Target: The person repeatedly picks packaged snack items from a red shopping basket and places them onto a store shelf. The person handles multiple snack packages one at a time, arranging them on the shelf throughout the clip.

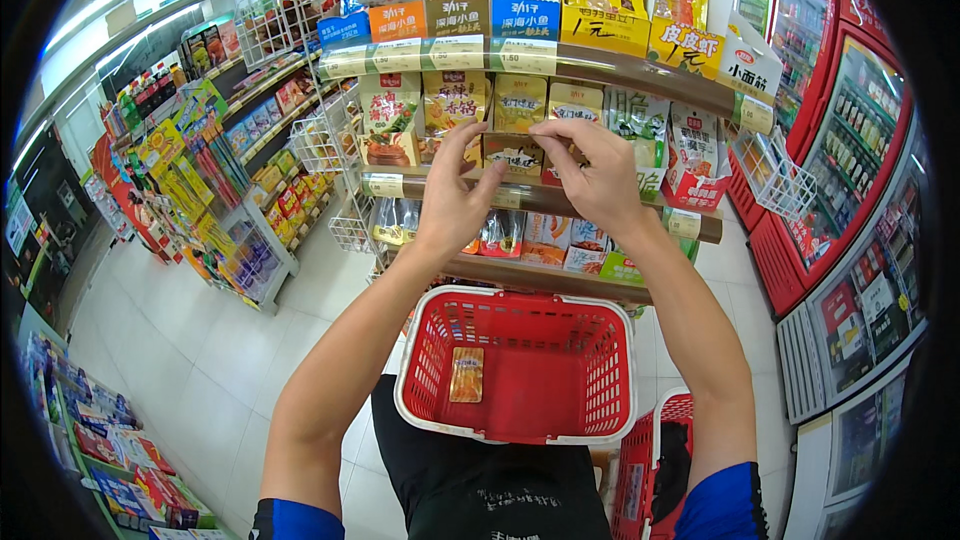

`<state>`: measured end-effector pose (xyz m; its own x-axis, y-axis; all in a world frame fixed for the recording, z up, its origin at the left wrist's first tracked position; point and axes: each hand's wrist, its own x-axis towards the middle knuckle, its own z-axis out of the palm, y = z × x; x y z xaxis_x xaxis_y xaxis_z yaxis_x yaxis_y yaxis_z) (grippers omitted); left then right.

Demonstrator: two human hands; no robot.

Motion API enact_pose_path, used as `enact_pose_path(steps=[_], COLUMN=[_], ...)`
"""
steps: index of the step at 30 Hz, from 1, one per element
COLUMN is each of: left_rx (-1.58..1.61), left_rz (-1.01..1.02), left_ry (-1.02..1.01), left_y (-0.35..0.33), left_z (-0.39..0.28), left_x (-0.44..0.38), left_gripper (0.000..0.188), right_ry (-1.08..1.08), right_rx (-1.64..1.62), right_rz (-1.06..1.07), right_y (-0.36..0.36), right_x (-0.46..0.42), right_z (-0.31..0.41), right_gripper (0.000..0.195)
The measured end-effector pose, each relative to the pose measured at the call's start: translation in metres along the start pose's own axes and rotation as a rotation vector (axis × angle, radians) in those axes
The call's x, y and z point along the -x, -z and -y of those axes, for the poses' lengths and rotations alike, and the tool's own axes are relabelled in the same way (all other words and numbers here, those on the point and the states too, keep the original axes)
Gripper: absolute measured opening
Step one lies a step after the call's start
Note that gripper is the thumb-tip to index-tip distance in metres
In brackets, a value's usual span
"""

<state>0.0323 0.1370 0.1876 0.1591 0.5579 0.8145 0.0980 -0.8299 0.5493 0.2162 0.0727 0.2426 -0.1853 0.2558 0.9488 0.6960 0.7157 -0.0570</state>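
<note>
Both my hands reach to the middle shelf of a snack rack. My left hand is at a snack box, fingers apart, with nothing seen in it. My right hand has its thumb and fingertips bent close together near the top of the brown display box; whether they pinch anything is not clear. Behind and between the hands stands a yellow snack packet. Below them, a red plastic shopping basket with a white rim holds one small orange-and-gold snack packet at its left side.
A second red basket with a black item inside stands at the lower right. Red drink fridges line the right side. White wire baskets hang on the rack's ends. Another stocked shelf is on the left, beside the tiled floor.
</note>
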Motion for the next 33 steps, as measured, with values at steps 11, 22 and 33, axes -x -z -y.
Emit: enact_pose_path(steps=[11, 22, 33], left_rx=[0.549, -0.137, -0.412], left_rz=[0.344, 0.771, 1.498], left_ry=[0.614, 0.997, 0.698], left_y=[0.021, 0.01, 0.004], left_z=[-0.013, 0.123, 0.146], left_x=[0.099, 0.283, 0.341], left_gripper=[0.016, 0.056, 0.064], right_ry=[-1.072, -1.587, -1.602], right_rx=[-0.97, -0.564, -0.492], right_rz=[-0.052, 0.761, 1.083], right_y=[-0.006, -0.11, -0.203], right_x=[0.104, 0.356, 0.441], right_z=[0.029, 0.041, 0.041], right_gripper=[0.028, 0.025, 0.03])
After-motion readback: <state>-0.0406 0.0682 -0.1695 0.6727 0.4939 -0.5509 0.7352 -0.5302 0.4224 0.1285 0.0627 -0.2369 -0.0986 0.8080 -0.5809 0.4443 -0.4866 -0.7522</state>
